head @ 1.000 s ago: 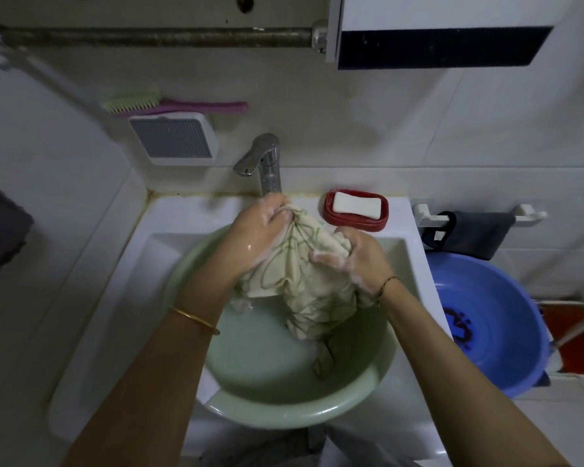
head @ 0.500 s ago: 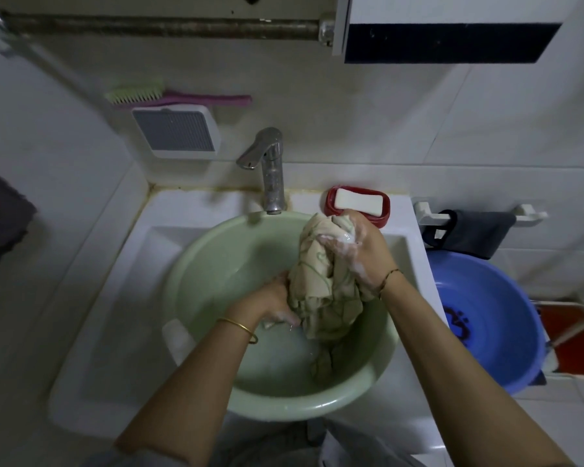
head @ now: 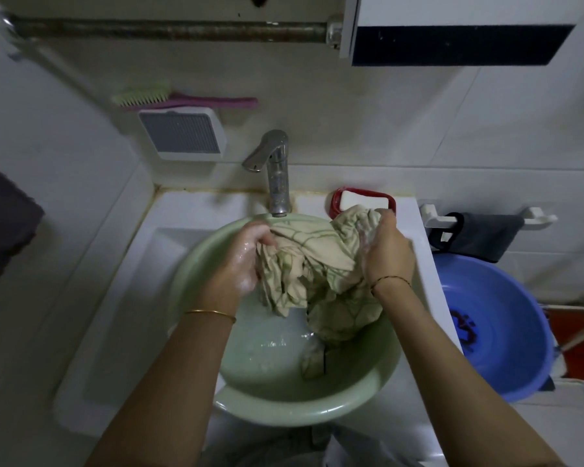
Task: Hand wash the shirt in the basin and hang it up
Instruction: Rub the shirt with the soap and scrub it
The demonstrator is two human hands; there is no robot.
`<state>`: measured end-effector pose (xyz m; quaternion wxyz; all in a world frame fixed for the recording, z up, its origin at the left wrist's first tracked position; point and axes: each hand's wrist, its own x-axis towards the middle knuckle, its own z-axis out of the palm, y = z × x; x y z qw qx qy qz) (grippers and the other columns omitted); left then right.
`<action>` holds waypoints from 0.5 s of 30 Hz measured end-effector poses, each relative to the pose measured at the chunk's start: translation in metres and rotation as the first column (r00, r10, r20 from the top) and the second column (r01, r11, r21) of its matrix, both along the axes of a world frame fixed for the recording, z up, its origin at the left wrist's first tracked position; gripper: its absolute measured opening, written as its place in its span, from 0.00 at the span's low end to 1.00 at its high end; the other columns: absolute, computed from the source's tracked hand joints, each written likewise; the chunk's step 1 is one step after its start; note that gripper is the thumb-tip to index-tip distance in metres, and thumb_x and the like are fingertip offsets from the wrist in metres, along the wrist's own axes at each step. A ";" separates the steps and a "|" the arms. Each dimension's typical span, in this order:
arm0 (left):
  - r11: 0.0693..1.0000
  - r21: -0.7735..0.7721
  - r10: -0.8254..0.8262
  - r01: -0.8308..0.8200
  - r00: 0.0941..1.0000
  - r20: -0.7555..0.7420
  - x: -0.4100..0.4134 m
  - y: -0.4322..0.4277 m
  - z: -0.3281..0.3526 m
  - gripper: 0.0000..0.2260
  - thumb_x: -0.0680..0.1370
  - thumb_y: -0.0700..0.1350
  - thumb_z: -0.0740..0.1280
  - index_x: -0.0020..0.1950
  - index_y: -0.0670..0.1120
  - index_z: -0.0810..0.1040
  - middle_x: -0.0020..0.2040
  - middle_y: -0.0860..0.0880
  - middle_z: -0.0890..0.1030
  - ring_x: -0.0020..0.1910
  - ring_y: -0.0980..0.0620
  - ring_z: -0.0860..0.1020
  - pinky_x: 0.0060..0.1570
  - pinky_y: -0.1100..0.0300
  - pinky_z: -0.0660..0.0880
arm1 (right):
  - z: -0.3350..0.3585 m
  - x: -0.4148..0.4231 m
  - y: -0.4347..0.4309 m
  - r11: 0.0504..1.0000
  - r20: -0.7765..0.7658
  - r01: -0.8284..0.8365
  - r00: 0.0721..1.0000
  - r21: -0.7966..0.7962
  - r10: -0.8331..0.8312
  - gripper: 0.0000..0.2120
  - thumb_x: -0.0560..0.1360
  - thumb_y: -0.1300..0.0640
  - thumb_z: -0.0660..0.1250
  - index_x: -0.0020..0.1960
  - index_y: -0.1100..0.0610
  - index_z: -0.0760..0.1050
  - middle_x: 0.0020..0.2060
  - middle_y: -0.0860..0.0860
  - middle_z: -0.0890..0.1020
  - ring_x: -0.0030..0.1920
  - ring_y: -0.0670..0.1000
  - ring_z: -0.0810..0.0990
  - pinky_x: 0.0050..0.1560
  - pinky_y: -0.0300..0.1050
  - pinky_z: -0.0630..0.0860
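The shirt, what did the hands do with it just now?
The left hand came back up from low in the green basin and grips the shirt near the tap. The right hand kept its grip. Soap and blue basin stayed put.

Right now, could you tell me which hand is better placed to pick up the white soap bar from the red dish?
Probably the right hand: it grips the cream patterned shirt right beside the soap bar, while the left hand holds the shirt farther away.
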<state>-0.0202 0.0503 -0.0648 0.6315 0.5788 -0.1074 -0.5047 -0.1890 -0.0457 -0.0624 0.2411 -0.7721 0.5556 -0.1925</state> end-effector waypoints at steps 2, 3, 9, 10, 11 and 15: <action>0.997 -0.061 0.031 -0.041 0.988 -0.154 -0.005 -0.002 0.003 0.11 0.72 0.42 0.58 0.49 0.41 0.77 0.42 0.43 0.79 0.42 0.45 0.78 0.48 0.55 0.75 | 0.005 0.006 0.008 0.998 0.027 -0.040 0.999 0.041 0.039 0.15 0.79 0.56 0.59 0.64 0.52 0.66 0.41 0.52 0.77 0.46 0.60 0.78 0.42 0.45 0.70; 0.996 -0.064 0.046 -0.061 0.977 -0.208 -0.010 -0.004 0.006 0.14 0.74 0.46 0.58 0.52 0.40 0.78 0.45 0.42 0.80 0.43 0.45 0.79 0.50 0.54 0.76 | 0.009 0.010 0.016 0.995 0.064 -0.082 0.995 0.060 0.078 0.15 0.78 0.50 0.60 0.64 0.51 0.68 0.44 0.53 0.79 0.49 0.60 0.78 0.46 0.46 0.72; 0.999 0.035 0.050 -0.040 0.925 -0.377 -0.041 -0.016 0.000 0.29 0.76 0.63 0.60 0.29 0.40 0.80 0.33 0.44 0.80 0.30 0.49 0.80 0.37 0.58 0.78 | 0.016 0.036 0.065 0.935 -0.103 -0.346 0.936 -0.080 0.337 0.31 0.70 0.26 0.50 0.46 0.49 0.79 0.40 0.49 0.82 0.43 0.51 0.79 0.39 0.43 0.71; 0.999 0.040 0.036 -0.023 0.922 -0.385 -0.046 -0.014 -0.003 0.30 0.78 0.63 0.57 0.30 0.41 0.81 0.34 0.44 0.81 0.31 0.48 0.81 0.38 0.57 0.77 | 0.016 0.040 0.065 0.943 -0.142 -0.323 0.940 -0.085 0.309 0.32 0.70 0.26 0.47 0.42 0.50 0.77 0.36 0.49 0.80 0.40 0.51 0.79 0.36 0.42 0.69; 0.998 0.055 0.040 -0.020 0.923 -0.383 -0.051 -0.014 -0.005 0.28 0.79 0.61 0.55 0.35 0.42 0.82 0.36 0.44 0.81 0.34 0.48 0.81 0.40 0.57 0.77 | 0.014 0.044 0.061 0.953 -0.166 -0.294 0.946 -0.076 0.279 0.30 0.72 0.29 0.46 0.38 0.51 0.74 0.34 0.49 0.78 0.39 0.51 0.78 0.34 0.41 0.67; 0.993 0.085 0.103 -0.080 0.942 -0.320 -0.073 -0.016 -0.006 0.15 0.79 0.52 0.61 0.50 0.42 0.79 0.47 0.41 0.80 0.45 0.45 0.79 0.50 0.52 0.77 | 0.013 0.048 0.029 0.990 -0.082 -0.122 0.988 0.074 0.128 0.17 0.79 0.46 0.55 0.42 0.55 0.76 0.40 0.54 0.80 0.46 0.56 0.79 0.43 0.44 0.69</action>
